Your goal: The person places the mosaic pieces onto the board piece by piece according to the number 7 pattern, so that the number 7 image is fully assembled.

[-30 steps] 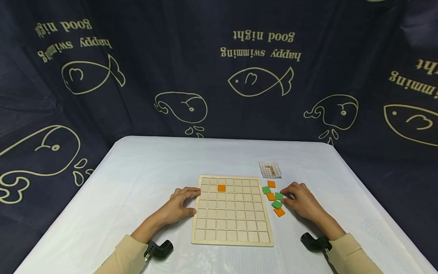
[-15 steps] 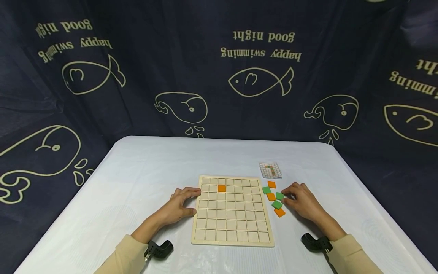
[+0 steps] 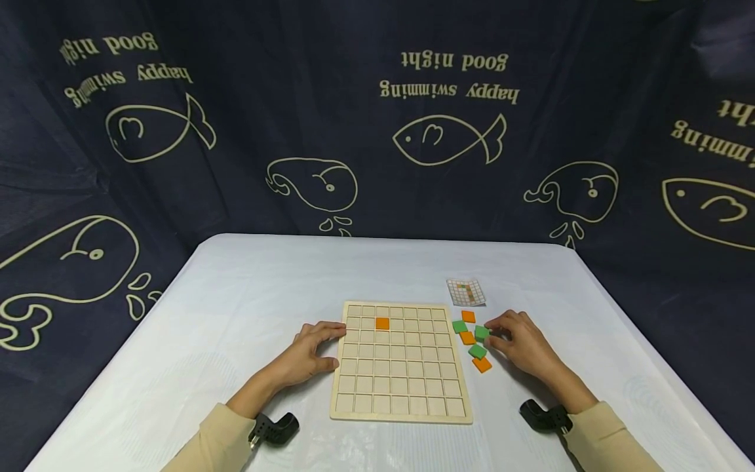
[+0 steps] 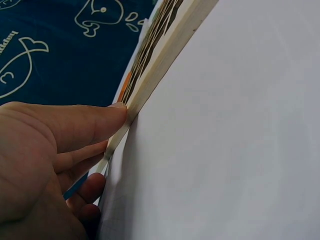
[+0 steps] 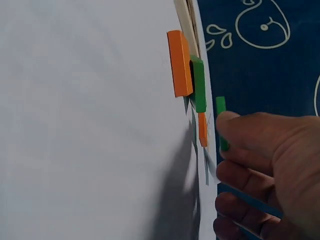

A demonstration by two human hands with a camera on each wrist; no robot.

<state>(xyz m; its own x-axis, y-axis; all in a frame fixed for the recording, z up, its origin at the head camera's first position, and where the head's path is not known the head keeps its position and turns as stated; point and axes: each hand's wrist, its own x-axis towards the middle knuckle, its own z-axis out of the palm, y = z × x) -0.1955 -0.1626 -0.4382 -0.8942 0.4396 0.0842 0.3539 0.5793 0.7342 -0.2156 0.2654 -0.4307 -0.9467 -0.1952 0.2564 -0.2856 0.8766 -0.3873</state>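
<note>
A square wooden grid board (image 3: 382, 385) lies on the white table, with one orange tile (image 3: 382, 324) in a cell near its far edge. My left hand (image 3: 305, 355) rests against the board's left side; in the left wrist view its thumb (image 4: 95, 125) touches the edge, with the other fingers extended below. To the right of the board, my right hand (image 3: 523, 344) pinches a green tile (image 5: 221, 104) between thumb and fingers, held slightly off the table. Close by lie another green tile (image 3: 477, 351) and an orange tile (image 3: 482, 364).
More loose tiles lie along the board's right side: an orange tile (image 3: 468, 316), a green tile (image 3: 459, 326) and another orange tile (image 3: 467, 338). Behind them is a small card (image 3: 466, 292) printed with a coloured grid. A dark patterned cloth (image 3: 366, 118) hangs past the table.
My right fingers have closed on the green tile and raised it slightly from the table. My left hand and the board have stayed put.
</note>
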